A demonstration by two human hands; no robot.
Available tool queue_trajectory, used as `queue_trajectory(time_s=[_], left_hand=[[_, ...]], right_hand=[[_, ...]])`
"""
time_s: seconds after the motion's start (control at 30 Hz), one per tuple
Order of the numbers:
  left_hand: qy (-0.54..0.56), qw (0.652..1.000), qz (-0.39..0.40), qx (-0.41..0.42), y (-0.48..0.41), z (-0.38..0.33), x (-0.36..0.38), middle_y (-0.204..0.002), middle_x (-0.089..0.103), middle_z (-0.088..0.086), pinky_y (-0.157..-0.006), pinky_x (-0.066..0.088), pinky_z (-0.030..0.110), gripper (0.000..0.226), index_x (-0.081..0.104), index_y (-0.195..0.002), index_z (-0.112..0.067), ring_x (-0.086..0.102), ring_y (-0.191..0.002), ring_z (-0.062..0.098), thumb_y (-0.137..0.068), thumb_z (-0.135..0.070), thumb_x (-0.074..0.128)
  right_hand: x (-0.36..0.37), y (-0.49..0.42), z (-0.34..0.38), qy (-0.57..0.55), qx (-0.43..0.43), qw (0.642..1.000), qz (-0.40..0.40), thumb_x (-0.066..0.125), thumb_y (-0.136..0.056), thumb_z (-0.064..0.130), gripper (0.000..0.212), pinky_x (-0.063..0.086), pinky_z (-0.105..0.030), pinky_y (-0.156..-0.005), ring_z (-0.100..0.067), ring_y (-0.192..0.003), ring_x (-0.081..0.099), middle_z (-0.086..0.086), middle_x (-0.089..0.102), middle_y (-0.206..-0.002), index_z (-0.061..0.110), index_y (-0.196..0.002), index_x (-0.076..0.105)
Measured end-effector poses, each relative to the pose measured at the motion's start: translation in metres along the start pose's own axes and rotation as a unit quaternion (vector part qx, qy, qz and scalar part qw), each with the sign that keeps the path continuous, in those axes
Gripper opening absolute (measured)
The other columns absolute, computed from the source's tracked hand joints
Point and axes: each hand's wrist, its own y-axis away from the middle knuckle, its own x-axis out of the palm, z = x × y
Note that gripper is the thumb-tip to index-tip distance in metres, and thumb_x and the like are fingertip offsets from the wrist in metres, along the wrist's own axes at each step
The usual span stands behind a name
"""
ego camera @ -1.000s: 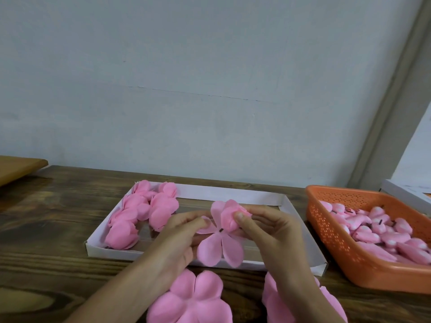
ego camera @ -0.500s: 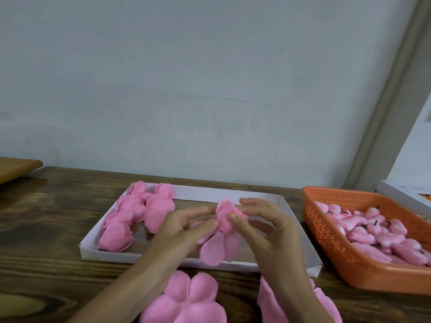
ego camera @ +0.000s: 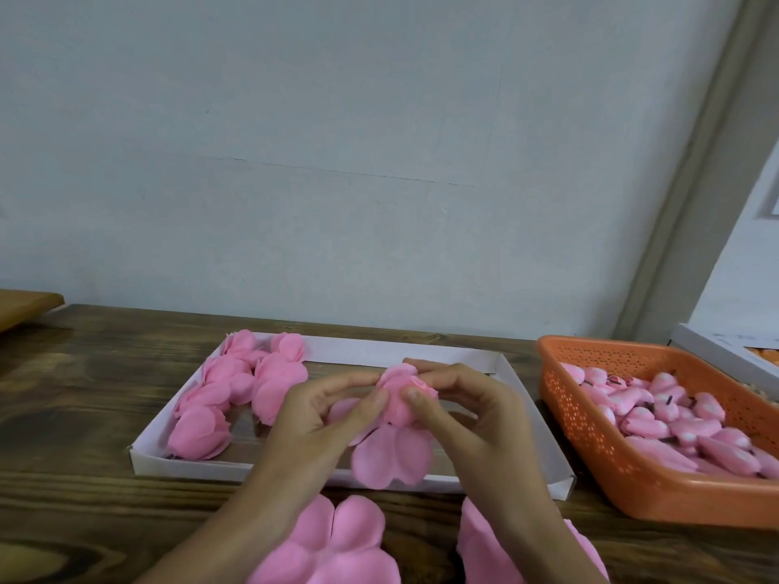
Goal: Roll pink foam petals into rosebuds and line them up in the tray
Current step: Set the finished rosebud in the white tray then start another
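Head view: two hands roll a pink foam piece over the tray

Both hands meet above the middle of the white tray (ego camera: 189, 463). The left hand (ego camera: 320, 415) and the right hand (ego camera: 476, 410) each pinch the foam petal piece (ego camera: 396, 453) with curled fingers and thumb. Its top part is wound into a tight bud between the fingertips, and two loose petals hang down over the near wall of the tray.

Finished rosebuds (ego camera: 236, 398) lie in two close rows in the left part of the tray. On the wooden table (ego camera: 84, 415), near the person, lie two flat petal pieces (ego camera: 333, 545). Right of the tray stands an orange basket (ego camera: 590, 432) full of small pink cores (ego camera: 674, 419). A white box (ego camera: 712, 347) at the far right has faint marks, too small to read.
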Motion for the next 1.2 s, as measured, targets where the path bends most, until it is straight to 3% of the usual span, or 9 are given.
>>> queue_trajectory(time_s=[0.13,0.27,0.43,0.63,0.9,1.03,1.2], left_hand=[[-0.018,0.999,-0.030,-0.005,-0.0012,0.0004,-0.0031,-0.107,0.080,0.002,-0.091,0.057,0.027,0.021,0.081,-0.108,-0.015,0.073,-0.108,0.018,-0.095,-0.014,0.064],[-0.016,0.999,-0.025,-0.010,0.0002,-0.0037,-0.0016,-0.105,0.080,0.002,-0.085,0.056,0.022,0.021,0.081,-0.107,-0.014,0.074,-0.105,0.016,-0.095,-0.015,0.065],[-0.003,0.999,-0.036,-0.035,0.0029,-0.0049,0.0012,-0.105,0.080,0.000,-0.089,0.055,0.023,0.027,0.082,-0.104,-0.021,0.073,-0.107,0.015,-0.090,-0.033,0.063],[-0.001,0.995,-0.082,-0.054,0.0029,-0.0047,0.0021,-0.100,0.080,0.001,-0.089,0.051,0.034,0.028,0.082,-0.099,-0.026,0.073,-0.101,0.014,-0.086,-0.040,0.062],[-0.012,0.994,-0.103,-0.035,0.0052,-0.0064,0.0040,-0.098,0.080,0.001,-0.080,0.055,0.019,0.020,0.081,-0.100,-0.020,0.074,-0.097,0.013,-0.088,-0.029,0.068],[-0.007,0.994,-0.102,-0.032,0.0058,-0.0036,0.0038,-0.096,0.080,0.005,-0.076,0.058,0.021,0.017,0.079,-0.103,-0.011,0.076,-0.094,0.020,-0.087,-0.016,0.074],[-0.006,0.991,-0.126,-0.038,0.0051,-0.0014,0.0015,-0.092,0.079,0.007,-0.075,0.060,0.026,0.032,0.080,-0.097,-0.013,0.075,-0.093,0.021,-0.074,-0.035,0.076]], right_hand=[[-0.0045,-0.0021,0.0038,-0.017,0.002,0.999,0.031,0.079,-0.086,0.022,0.004,0.063,-0.032,-0.076,-0.012,-0.111,0.072,0.008,0.079,-0.109,0.022,-0.088,0.082],[-0.0051,-0.0016,0.0047,-0.008,-0.002,0.998,0.062,0.078,-0.091,0.013,0.007,0.064,-0.038,-0.077,-0.020,-0.099,0.076,0.003,0.080,-0.101,0.019,-0.093,0.082],[-0.0057,-0.0018,0.0044,0.003,-0.005,1.000,0.027,0.079,-0.090,0.014,0.007,0.062,-0.031,-0.072,-0.020,-0.088,0.076,0.001,0.080,-0.091,0.020,-0.089,0.082],[-0.0058,-0.0017,0.0044,0.003,-0.018,0.999,0.048,0.079,-0.090,0.013,0.010,0.065,-0.042,-0.076,-0.022,-0.092,0.077,0.003,0.081,-0.095,0.022,-0.091,0.083],[-0.0044,-0.0021,0.0029,0.031,-0.010,0.999,0.036,0.077,-0.092,0.017,0.007,0.064,-0.046,-0.077,-0.021,-0.085,0.077,0.003,0.080,-0.089,0.022,-0.089,0.081],[-0.0033,-0.0006,0.0029,0.033,-0.009,0.999,0.036,0.078,-0.091,0.019,0.004,0.065,-0.045,-0.073,-0.021,-0.088,0.077,0.007,0.080,-0.098,0.023,-0.090,0.081],[-0.0020,0.0009,0.0034,0.057,-0.012,0.998,0.035,0.080,-0.089,0.022,0.008,0.065,-0.041,-0.072,-0.016,-0.094,0.075,0.016,0.075,-0.112,0.030,-0.086,0.081]])
